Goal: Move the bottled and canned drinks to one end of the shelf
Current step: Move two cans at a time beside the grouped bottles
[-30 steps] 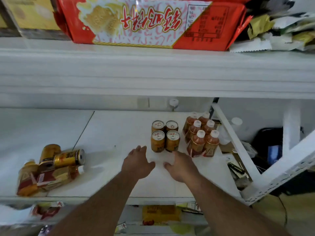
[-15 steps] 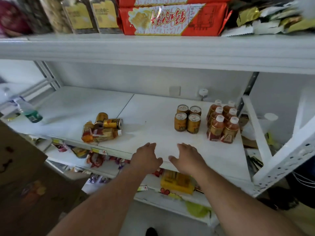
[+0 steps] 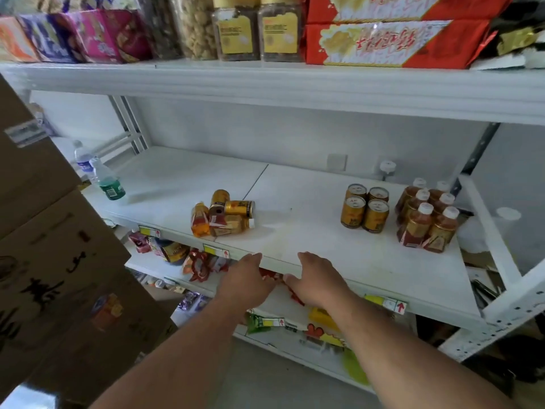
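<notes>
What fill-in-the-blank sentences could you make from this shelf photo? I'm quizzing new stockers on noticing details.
1. The upright cans near the right end of the shelf number ____.
2. The upright bottles right of them have caps coloured ____.
3. The jumbled pile of drinks sits near the shelf's ____ edge.
4. The left hand and right hand hold ____.

Missing words: four; white; front; nothing

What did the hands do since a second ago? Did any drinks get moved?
Both hands pulled back, empty: the left hand and right hand went from just in front of the upright cans to the shelf's front edge. No drinks moved: cans, bottles and the tipped pile stay put.
</notes>
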